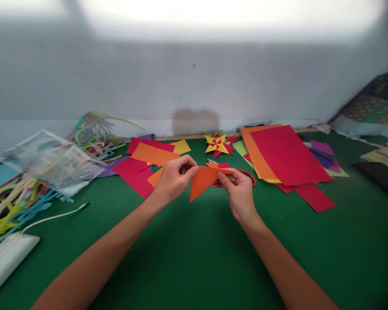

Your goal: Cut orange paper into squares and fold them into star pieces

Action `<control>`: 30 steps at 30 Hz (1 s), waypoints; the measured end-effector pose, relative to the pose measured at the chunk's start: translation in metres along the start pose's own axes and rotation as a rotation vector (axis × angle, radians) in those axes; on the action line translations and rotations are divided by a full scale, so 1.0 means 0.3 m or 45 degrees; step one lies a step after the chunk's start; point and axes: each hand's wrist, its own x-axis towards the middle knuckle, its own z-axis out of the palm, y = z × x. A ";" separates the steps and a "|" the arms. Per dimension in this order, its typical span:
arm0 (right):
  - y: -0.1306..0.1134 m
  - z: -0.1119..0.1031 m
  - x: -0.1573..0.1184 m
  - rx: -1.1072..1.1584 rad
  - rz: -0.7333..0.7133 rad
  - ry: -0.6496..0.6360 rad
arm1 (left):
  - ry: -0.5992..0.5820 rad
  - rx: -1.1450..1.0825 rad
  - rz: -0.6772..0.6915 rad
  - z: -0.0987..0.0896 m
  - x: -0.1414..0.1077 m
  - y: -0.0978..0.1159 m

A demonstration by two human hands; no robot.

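Observation:
A folded piece of orange paper point(203, 183), triangular in outline, is held up above the green table between my two hands. My left hand point(174, 175) pinches its upper left corner between thumb and forefinger. On the other side, my right hand point(237, 189) grips the right end, thumb on top and fingers underneath. One corner of the paper points downward. Just behind my right hand lie scissors, their orange-red handle point(250, 176) partly hidden by the fingers. Farther back sits a folded paper star point(216, 144) in yellow and red.
Red and orange sheets point(291, 155) are stacked at the right. Loose paper pieces point(153, 153) lie behind my left hand. Colourful paper strips point(16, 202) and a clear plastic bag point(54, 159) cover the left side, near a white device point(13, 254) with a cable. A wall stands behind.

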 end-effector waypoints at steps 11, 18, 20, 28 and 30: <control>0.000 -0.007 0.001 -0.037 0.006 -0.005 | 0.003 -0.043 -0.023 0.002 0.011 -0.028; -0.003 -0.029 0.022 -0.128 -0.035 0.125 | 0.004 -0.059 -0.037 0.002 0.012 -0.030; -0.004 -0.031 0.022 -0.125 -0.016 0.125 | 0.009 -0.058 -0.039 0.002 0.013 -0.033; -0.009 -0.028 0.018 -0.041 -0.014 0.051 | 0.010 -0.075 -0.055 0.006 0.010 -0.037; -0.009 -0.027 0.019 -0.068 -0.015 0.039 | 0.003 -0.115 -0.060 0.010 0.008 -0.039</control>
